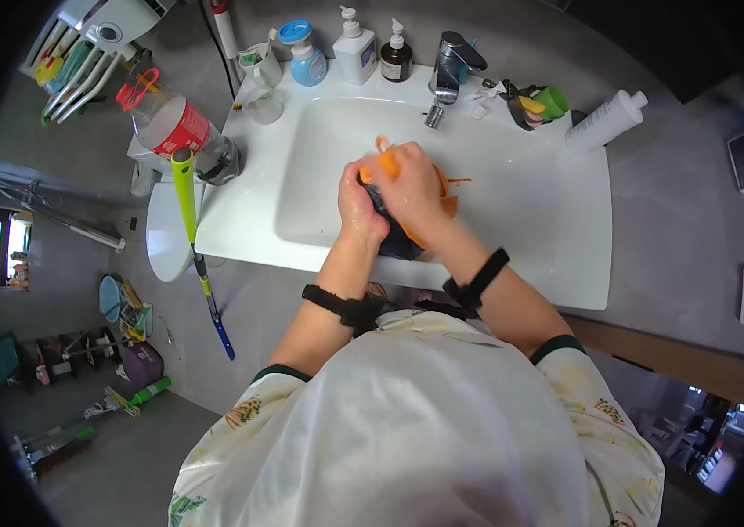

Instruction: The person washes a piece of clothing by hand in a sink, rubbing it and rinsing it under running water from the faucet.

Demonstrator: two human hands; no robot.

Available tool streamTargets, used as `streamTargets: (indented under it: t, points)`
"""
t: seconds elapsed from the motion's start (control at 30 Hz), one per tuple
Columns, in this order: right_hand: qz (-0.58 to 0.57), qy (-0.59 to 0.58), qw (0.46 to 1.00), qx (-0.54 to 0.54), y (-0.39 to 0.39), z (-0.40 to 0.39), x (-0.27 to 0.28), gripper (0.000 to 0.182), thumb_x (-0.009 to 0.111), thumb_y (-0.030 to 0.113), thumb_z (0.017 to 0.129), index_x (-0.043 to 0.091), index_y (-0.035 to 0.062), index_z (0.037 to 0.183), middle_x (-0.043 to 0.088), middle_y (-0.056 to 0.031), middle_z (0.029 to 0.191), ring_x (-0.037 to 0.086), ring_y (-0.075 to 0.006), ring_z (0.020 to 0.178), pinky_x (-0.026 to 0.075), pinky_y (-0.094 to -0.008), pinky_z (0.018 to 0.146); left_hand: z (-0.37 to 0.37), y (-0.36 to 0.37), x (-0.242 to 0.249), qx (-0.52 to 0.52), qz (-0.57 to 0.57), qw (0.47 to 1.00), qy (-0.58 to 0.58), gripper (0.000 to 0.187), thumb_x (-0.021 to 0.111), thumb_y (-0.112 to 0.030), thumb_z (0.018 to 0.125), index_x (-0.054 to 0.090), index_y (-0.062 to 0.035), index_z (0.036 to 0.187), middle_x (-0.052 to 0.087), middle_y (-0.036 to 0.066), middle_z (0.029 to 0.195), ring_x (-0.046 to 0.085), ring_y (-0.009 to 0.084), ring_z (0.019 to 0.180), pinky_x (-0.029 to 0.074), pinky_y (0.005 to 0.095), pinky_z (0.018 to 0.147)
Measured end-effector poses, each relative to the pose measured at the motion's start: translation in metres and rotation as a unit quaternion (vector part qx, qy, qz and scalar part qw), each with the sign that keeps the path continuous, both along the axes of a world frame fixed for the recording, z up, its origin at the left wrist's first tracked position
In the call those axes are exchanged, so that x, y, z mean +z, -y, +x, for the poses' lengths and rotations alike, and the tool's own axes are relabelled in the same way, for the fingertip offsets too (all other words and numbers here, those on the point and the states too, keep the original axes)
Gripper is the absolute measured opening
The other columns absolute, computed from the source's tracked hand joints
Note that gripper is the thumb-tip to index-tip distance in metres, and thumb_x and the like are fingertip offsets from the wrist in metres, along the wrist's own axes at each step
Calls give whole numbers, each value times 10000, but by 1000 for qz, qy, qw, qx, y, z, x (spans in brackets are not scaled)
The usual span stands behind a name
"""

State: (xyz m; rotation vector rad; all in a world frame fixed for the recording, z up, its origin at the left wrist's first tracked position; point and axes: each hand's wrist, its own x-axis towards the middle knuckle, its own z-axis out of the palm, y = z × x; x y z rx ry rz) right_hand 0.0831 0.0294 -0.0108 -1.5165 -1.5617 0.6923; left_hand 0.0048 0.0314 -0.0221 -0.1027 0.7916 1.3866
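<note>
Over the white washbasin [512,220], both hands grip a wet-looking orange and black cloth item [400,241]; its exact kind does not show. My left hand [360,206] is closed around its left side, and the skin looks wet. Close beside it, my right hand [411,186] is closed on the orange part, its fingers somewhat blurred. The dark part hangs below the hands toward the basin's front rim, while an orange strap or cord end [460,180] sticks out to the right. A chrome faucet [453,70] stands behind the hands.
Along the back rim stand a blue pump bottle [308,66], a white pump bottle [354,53], a dark pump bottle [396,60] and a green cup [551,103]. A white bottle [605,121] is at right. Left are a large plastic bottle [180,130] and a green-handled pole [186,198].
</note>
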Motion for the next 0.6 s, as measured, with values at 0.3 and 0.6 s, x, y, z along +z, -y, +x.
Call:
streamTargets:
  t: [0.3, 0.6]
  points:
    - [-268, -162, 947, -68, -24, 16, -5, 355, 599, 357, 817, 633, 5, 778, 617, -194, 831, 608, -348, 784, 479, -427, 728, 11, 15, 11, -67, -13, 996, -55, 206, 504, -268, 850, 547, -76, 787, 596, 66, 772, 590, 221, 723, 504, 349, 679]
    - [-206, -119, 970, -56, -27, 7, -2, 419, 485, 378, 911, 642, -1, 825, 605, -218, 650, 578, -396, 614, 480, -458, 672, 1, 19, -9, -84, -17, 995, -53, 220, 497, -272, 857, 569, -65, 842, 619, 86, 821, 606, 228, 825, 515, 351, 746]
